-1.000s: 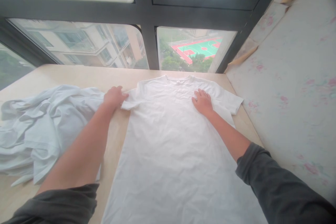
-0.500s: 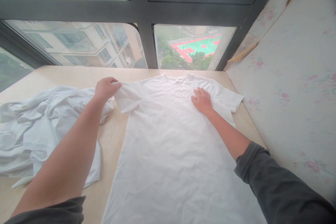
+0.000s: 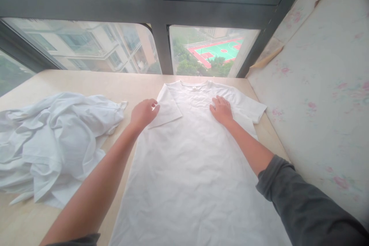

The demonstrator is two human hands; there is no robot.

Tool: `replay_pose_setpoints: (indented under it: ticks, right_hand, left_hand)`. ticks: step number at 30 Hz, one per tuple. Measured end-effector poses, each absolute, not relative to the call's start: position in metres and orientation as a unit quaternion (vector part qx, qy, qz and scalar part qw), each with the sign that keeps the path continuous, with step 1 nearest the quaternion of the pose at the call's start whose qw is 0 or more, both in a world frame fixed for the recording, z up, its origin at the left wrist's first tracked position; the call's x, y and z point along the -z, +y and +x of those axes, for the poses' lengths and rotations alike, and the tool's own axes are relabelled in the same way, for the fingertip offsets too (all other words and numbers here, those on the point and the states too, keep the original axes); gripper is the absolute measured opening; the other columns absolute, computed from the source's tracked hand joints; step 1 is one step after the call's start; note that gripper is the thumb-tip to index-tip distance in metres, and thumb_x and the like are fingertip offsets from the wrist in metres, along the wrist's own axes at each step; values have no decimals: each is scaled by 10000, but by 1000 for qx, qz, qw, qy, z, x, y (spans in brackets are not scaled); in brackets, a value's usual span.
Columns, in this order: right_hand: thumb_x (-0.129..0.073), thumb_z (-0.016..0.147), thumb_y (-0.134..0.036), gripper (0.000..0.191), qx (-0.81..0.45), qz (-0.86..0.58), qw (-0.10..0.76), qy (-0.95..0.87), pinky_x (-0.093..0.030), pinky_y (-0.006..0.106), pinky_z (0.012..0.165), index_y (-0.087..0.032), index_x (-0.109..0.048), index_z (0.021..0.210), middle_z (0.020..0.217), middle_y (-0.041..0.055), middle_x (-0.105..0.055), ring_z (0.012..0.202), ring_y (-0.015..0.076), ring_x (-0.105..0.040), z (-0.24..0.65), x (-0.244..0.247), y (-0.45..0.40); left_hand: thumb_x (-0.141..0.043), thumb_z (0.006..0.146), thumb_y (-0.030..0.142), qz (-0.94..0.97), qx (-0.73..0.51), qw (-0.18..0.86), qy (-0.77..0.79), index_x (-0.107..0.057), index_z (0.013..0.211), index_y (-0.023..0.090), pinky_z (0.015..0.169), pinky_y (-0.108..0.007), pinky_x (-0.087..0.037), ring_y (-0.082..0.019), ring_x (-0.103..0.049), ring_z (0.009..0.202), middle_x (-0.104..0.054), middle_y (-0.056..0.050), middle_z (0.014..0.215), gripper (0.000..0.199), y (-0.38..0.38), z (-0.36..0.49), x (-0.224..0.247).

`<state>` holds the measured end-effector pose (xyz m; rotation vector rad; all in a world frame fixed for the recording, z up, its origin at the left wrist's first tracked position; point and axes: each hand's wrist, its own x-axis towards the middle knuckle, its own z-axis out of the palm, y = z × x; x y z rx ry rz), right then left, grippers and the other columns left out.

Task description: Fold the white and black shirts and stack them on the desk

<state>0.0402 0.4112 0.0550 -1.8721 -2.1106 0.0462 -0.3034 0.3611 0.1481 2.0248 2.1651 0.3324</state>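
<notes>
A white short-sleeved T-shirt [image 3: 190, 161] lies spread out, its neckline toward the window. Its left sleeve [image 3: 168, 113] is folded inward over the body, while the right sleeve [image 3: 250, 105] sticks out flat. At the folded left edge is my left hand [image 3: 143, 114], fingers loosely curved, with a small gap between thumb and forefinger and no cloth visibly pinched. My right hand [image 3: 221, 109] rests open on the upper chest of the shirt, right of the neckline, fingers spread on the fabric.
A crumpled heap of white cloth [image 3: 60, 142] lies at the left on the pale wooden surface [image 3: 95, 78]. Dark window frames [image 3: 155, 11] rise along the back edge. A wall with peeling floral wallpaper [image 3: 323, 96] bounds the right side.
My left hand has moved right, bringing the left sleeve from stretched outward to folded over the shirt, and its pinch has loosened. My right hand stays in place.
</notes>
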Motion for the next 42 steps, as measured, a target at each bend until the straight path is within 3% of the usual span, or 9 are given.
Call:
replay_pose_setpoints:
  ticks: [4,13,16,20,26,31,36,39,42]
  right_hand:
    - [-387,984,-374,498,-15,-656,156,-738,-260,505,1165,-142,-549,1394,1547,152,-436,1426,319,-357,40,-54,411]
    - [-378,991,-370,509,-17,-661,143,-736,-248,490,1179,-136,-535,1414,1567,147,-408,1437,310,-347,40,-54,411]
    - [-381,989,-370,505,-17,-659,148,-737,-251,495,1176,-138,-539,1409,1560,148,-420,1435,312,-350,40,-53,412]
    - [-385,990,-366,501,-16,-659,156,-736,-254,501,1174,-136,-540,1407,1553,150,-429,1435,312,-353,41,-53,413]
    - [-382,994,-374,512,-30,-665,146,-732,-247,489,1183,-140,-530,1424,1579,134,-395,1454,308,-328,40,-56,413]
    - [-383,992,-374,512,-37,-665,150,-731,-250,498,1177,-138,-529,1422,1574,142,-400,1454,310,-322,40,-59,412]
    - [-387,989,-369,503,-38,-663,157,-731,-235,498,1183,-145,-533,1415,1570,141,-405,1450,309,-322,40,-57,412]
    - [-395,986,-373,505,-40,-661,162,-731,-231,503,1183,-148,-533,1416,1568,144,-408,1447,311,-325,41,-56,413]
    - [-407,983,-377,509,-41,-659,166,-732,-225,505,1187,-147,-527,1422,1573,145,-400,1453,311,-319,42,-54,413]
  left_hand:
    - [-540,874,438,660,-104,81,740,-656,1181,205,956,-401,-485,-295,-638,1111,-671,-123,1236,403,378,-329,-128]
    - [-564,863,575,641,-123,110,750,-536,1350,174,939,-363,-490,-272,-642,1106,-685,-130,1225,631,458,-302,-117]
    - [-534,896,509,638,-126,89,755,-544,1345,192,955,-383,-479,-293,-604,1186,-650,-147,1294,550,478,-292,-111]
    - [-457,933,387,611,-120,69,779,-659,1149,197,920,-419,-491,-321,-614,1155,-672,-162,1230,352,491,-294,-103]
    - [-451,932,405,595,-124,52,793,-674,1139,203,927,-458,-495,-346,-614,1138,-677,-161,1205,364,499,-311,-103]
    - [-438,941,388,631,-146,13,762,-548,1368,163,1025,-486,-439,-356,-544,1244,-574,-198,1356,494,472,-300,-114]
    - [-412,964,413,735,-140,-30,663,-509,1405,94,1123,-459,-361,-335,-466,1349,-523,-201,1441,553,394,-286,-110]
    - [-382,976,487,736,-90,-35,670,-423,1491,123,1161,-535,-288,-359,-338,1452,-395,-189,1570,633,353,-292,-94]
    - [-321,988,530,724,-56,-32,687,-391,1522,156,1160,-593,-252,-367,-309,1472,-329,-163,1617,656,338,-301,-80]
